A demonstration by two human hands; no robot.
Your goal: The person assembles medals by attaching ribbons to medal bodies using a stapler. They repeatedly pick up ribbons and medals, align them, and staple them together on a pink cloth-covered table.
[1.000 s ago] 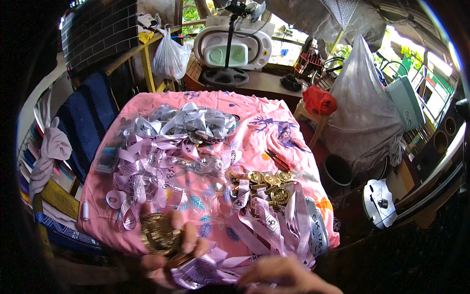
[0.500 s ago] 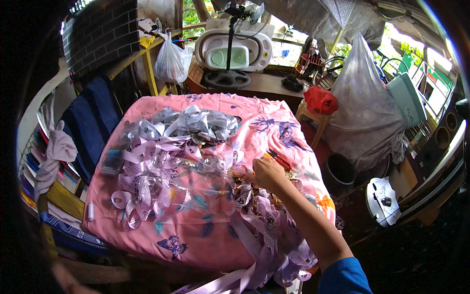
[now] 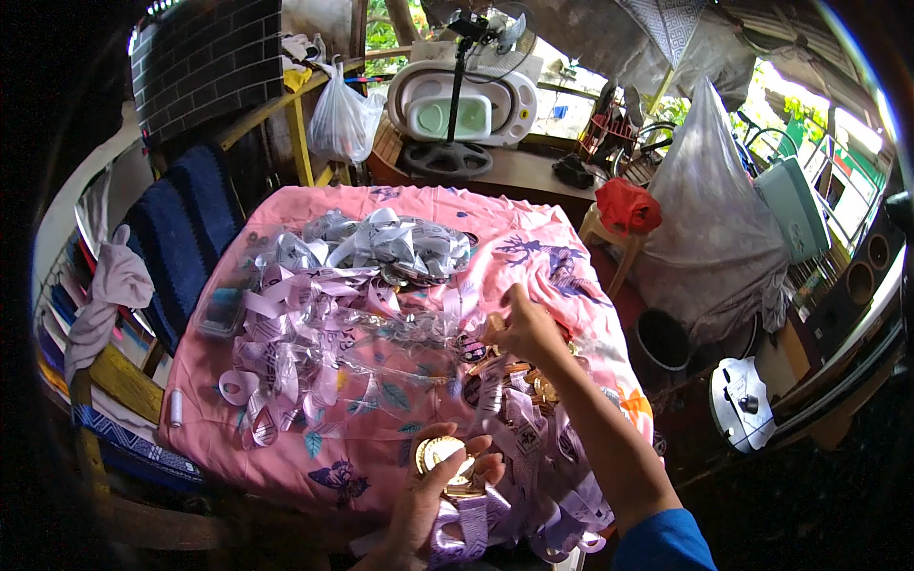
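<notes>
Near the table's front edge, my left hand (image 3: 419, 495) is closed around a round gold medal (image 3: 441, 458), its face turned up and the thumb across it. More gold edges show beneath that medal, and a lilac ribbon (image 3: 460, 531) hangs from it. My right hand (image 3: 528, 328) reaches over a pile of gold medals (image 3: 541, 385) at the table's right side. Its thumb and a raised finger are spread apart; the other fingers are partly hidden. Lilac printed ribbons (image 3: 562, 476) spill from the pile over the front edge.
The pink patterned tablecloth (image 3: 371, 466) carries silver-ribboned medals (image 3: 400, 243), lilac ribbons (image 3: 286, 352), clear plastic wrapping (image 3: 381, 366), a clear box (image 3: 222, 309) and a white thread spool (image 3: 176, 407). Right of the table stand a stool with a red bag (image 3: 628, 205) and a dark bucket (image 3: 662, 341).
My left hand has come into view at the front edge with a gold medal. My right hand has shifted slightly right, and its fingers have spread. The view has shifted slightly.
</notes>
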